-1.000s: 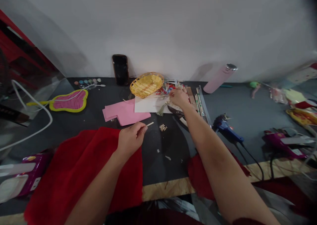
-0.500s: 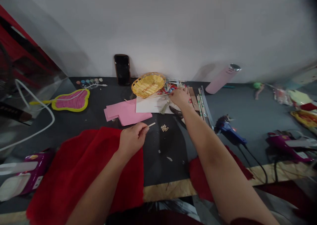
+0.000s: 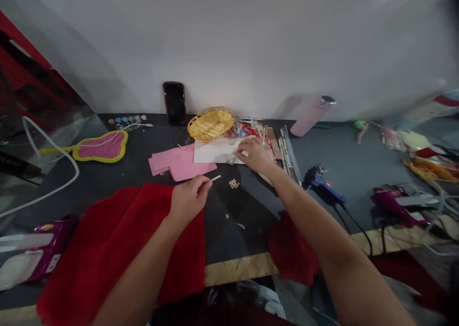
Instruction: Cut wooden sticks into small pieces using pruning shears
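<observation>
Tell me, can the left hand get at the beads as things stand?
Probably yes. The left hand sits just left of the beads, with only bare tabletop between them and nothing in the way. It is pinching a stick, though, which may need setting down first.

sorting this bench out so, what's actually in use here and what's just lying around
In use: left hand gripping a thin wooden stick; right hand on a white sheet, beside dried stems.

Lying about: wicker basket, pink paper, blue glue gun, black phone, pink bottle.
</observation>
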{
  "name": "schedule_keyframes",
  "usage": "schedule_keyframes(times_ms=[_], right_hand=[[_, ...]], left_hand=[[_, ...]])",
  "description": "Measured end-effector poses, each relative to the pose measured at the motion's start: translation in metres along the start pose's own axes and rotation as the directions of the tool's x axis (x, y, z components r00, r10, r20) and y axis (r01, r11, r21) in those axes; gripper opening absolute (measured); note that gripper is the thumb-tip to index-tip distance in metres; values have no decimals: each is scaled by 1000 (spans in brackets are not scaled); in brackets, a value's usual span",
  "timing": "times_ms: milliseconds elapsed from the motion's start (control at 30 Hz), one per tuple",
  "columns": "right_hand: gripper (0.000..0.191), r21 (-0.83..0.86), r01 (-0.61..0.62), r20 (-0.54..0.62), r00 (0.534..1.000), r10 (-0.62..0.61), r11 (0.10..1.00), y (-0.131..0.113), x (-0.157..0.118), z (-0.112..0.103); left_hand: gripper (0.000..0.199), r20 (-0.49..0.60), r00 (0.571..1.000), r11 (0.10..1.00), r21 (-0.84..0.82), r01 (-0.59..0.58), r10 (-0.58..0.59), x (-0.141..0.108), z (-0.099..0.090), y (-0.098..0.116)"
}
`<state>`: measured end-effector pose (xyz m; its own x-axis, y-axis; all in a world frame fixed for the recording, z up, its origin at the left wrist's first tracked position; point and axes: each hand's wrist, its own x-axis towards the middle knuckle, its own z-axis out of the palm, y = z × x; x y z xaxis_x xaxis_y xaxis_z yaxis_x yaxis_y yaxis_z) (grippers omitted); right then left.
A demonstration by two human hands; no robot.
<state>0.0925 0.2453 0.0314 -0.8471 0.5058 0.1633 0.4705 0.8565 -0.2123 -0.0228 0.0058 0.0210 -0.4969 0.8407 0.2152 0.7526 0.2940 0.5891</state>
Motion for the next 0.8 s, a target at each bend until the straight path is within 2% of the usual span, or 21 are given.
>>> schedule_keyframes(times_ms=[67, 100, 233, 400, 633, 800], right_hand=[[25, 21, 129, 80, 988, -131, 991, -12, -28, 2], [24, 12, 152, 91, 984, -153, 988, -17, -41, 3], [20, -76, 113, 50, 993, -109, 991, -29, -74, 10], [18, -64, 78, -6, 997, -79, 995, -25, -83, 20], [22, 62, 90, -129, 988, -81, 994, -15, -87, 24], [28, 66, 140, -108, 985, -132, 988, -19, -88, 28]], left_hand=[[19, 7, 1000, 1000, 6, 8, -8, 0, 1, 0], [19, 11, 1000, 1000, 4, 12, -12, 1, 1, -1], [22, 18, 1000, 1000, -16, 18, -17, 1, 3, -2], [23, 6, 1000, 1000, -25, 10, -10, 0, 4, -3], [22, 1, 1000, 1000, -5, 12, -12, 1, 5, -3], [25, -5, 1000, 1000, 19, 10, -10, 2, 8, -6]])
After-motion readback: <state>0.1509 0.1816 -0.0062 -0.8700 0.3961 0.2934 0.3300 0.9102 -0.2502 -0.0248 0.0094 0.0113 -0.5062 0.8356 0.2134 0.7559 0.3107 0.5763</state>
